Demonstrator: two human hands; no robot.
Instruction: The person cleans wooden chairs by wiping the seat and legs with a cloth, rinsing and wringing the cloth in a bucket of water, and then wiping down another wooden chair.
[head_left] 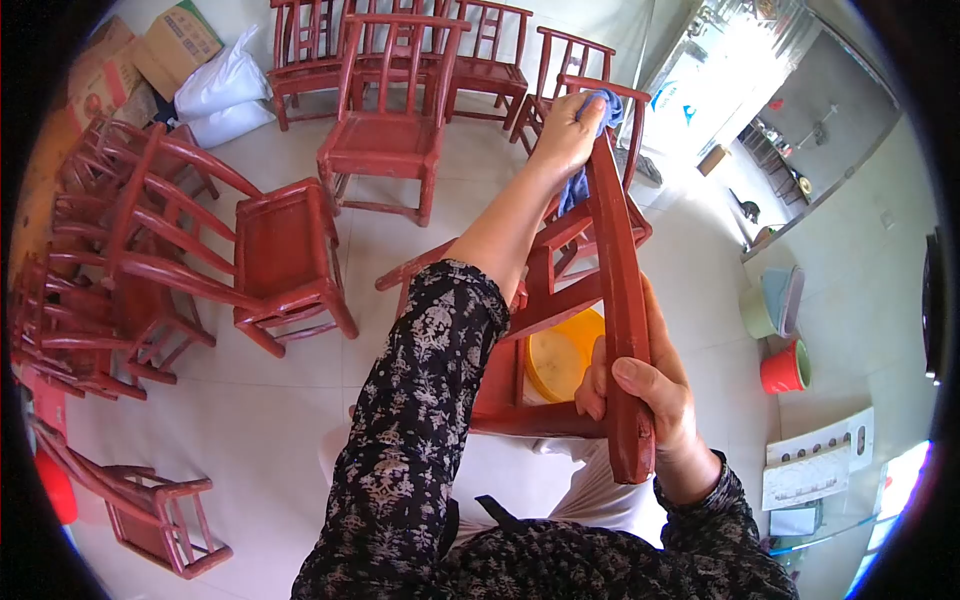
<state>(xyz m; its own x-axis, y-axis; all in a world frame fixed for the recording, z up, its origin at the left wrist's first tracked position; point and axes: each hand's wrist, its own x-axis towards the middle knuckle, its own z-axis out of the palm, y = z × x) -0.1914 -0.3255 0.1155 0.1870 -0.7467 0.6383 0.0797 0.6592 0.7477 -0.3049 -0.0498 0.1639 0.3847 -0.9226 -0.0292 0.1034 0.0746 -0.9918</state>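
Observation:
A red wooden chair is tipped up in front of my body, one thick post of it rising toward me. Around the lower part of this post, near its blunt end, my right hand is wrapped. My left hand reaches to the far end of the same post, fingers closed on a blue cloth that lies against the wood. Part of the cloth is hidden behind the hand and post. Beneath the chair frame, a yellow basin shows in part.
Several red chairs stand around, including one ahead and one at left. A heap of chairs fills the left side, near cardboard boxes and white sacks. At right are a red bucket and a white rack.

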